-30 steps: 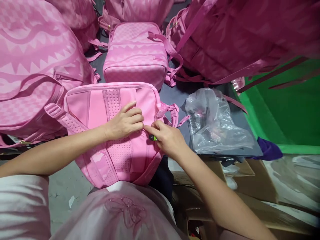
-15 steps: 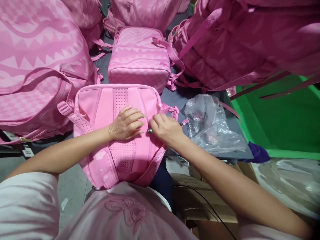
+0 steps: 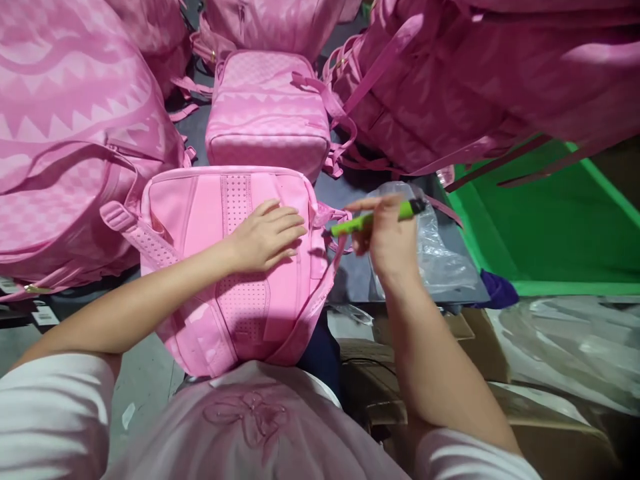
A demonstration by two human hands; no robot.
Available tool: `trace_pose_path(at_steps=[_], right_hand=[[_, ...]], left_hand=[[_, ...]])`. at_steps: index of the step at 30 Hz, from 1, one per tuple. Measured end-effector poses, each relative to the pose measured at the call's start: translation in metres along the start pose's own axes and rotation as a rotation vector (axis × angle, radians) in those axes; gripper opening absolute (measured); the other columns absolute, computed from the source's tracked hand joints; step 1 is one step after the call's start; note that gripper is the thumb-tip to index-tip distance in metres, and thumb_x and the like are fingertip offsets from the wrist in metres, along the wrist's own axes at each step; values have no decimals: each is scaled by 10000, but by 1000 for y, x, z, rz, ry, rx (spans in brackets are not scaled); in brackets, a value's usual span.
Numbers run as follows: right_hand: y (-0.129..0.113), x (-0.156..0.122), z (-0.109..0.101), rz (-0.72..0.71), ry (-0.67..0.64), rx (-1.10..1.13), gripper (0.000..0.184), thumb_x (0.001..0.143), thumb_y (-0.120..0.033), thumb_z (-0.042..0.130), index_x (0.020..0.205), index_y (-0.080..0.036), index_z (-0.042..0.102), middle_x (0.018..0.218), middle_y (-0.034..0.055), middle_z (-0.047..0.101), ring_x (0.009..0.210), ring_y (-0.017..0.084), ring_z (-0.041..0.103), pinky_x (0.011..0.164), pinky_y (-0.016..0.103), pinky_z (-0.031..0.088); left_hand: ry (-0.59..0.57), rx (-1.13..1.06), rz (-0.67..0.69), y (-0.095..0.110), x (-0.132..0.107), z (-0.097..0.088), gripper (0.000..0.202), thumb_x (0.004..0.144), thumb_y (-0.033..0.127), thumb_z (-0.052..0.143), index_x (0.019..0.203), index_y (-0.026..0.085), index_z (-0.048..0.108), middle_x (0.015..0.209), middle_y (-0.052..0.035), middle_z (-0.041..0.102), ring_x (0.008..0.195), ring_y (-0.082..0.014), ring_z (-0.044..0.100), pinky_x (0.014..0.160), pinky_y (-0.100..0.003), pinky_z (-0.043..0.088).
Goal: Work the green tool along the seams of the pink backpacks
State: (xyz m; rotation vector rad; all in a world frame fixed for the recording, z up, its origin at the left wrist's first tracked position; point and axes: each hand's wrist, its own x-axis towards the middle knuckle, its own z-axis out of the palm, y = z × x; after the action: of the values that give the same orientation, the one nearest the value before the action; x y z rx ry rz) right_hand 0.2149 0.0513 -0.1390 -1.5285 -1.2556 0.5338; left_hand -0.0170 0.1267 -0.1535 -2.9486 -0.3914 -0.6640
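Note:
A pink backpack lies back-side up in front of me, its lower end against my lap. My left hand rests flat on its padded back panel with the fingers spread. To the right of the backpack, my right hand is lifted and closed around a green pen-like tool that points left toward the backpack's side strap. Behind that hand lies a crumpled clear plastic bag on the dark table.
Several more pink backpacks crowd the table at the back, left and upper right. A green bin stands to the right. Cardboard boxes and plastic sheeting sit low on the right, grey floor on the left.
My right hand has lifted off the backpack and swung right, bringing the green tool fully into view. My left hand has stayed on the back panel.

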Motion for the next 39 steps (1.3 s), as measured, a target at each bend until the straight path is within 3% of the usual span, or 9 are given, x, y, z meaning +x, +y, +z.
trace_pose_path(at_steps=[1,3,5,7,10,13,15,23,39], right_hand=[[10,-12,-6,103,-61,172,747,910,-833,308,959,-188,683,579,36,618,381,150,484,401,308,396],[23,-33,-7,198,-134,407,630,868,-793,500,1062,-222,682,709,49,702,456,187,596,428,335,483],[27,-51,4,174,-101,426,450,811,-617,719,1093,-270,668,820,14,719,604,201,680,551,366,572],[25,-63,19,143,-1,339,295,786,-445,778,978,-256,660,772,-22,671,607,165,650,586,335,567],[18,-71,36,144,125,222,206,815,-379,710,775,-210,599,597,-36,555,483,113,499,462,262,429],[18,-73,44,177,103,165,228,823,-379,677,731,-193,581,521,-46,495,437,97,414,408,255,330],[23,-75,47,169,67,159,226,825,-381,678,745,-187,593,528,-48,505,434,93,415,408,251,324],[39,-76,52,30,17,-48,222,853,-389,675,756,-198,617,531,-49,533,431,101,454,463,258,370],[28,-60,44,88,-99,-158,265,849,-426,646,715,-198,623,508,-41,541,432,108,469,477,249,346]], left_hand=[[-85,7,15,-2,8,-1,384,961,479,563,1150,156,648,1194,-123,696,1172,-282,574,1118,-501,344],[-220,29,6,-1,22,0,418,878,553,668,998,154,690,1021,-102,708,1034,-276,594,1098,-506,360],[-288,51,-13,3,30,1,438,786,570,762,900,151,703,896,-89,688,957,-271,583,1060,-507,392],[-297,72,-27,9,29,3,414,750,544,803,857,156,709,840,-76,673,933,-264,570,1062,-527,395],[-178,97,-12,20,15,10,304,829,480,748,829,183,686,854,-40,665,967,-241,562,1125,-532,369],[14,127,5,28,-4,17,235,963,381,590,808,214,644,861,8,648,1009,-190,561,1167,-455,360],[75,145,5,30,-11,20,250,995,344,535,799,219,627,844,23,634,1001,-169,561,1171,-424,362],[122,119,25,25,-12,27,253,1002,357,529,801,217,593,837,26,625,993,-163,571,1169,-413,365],[154,125,31,21,-14,36,265,1005,361,521,799,217,603,828,24,606,986,-165,570,1168,-410,375]])
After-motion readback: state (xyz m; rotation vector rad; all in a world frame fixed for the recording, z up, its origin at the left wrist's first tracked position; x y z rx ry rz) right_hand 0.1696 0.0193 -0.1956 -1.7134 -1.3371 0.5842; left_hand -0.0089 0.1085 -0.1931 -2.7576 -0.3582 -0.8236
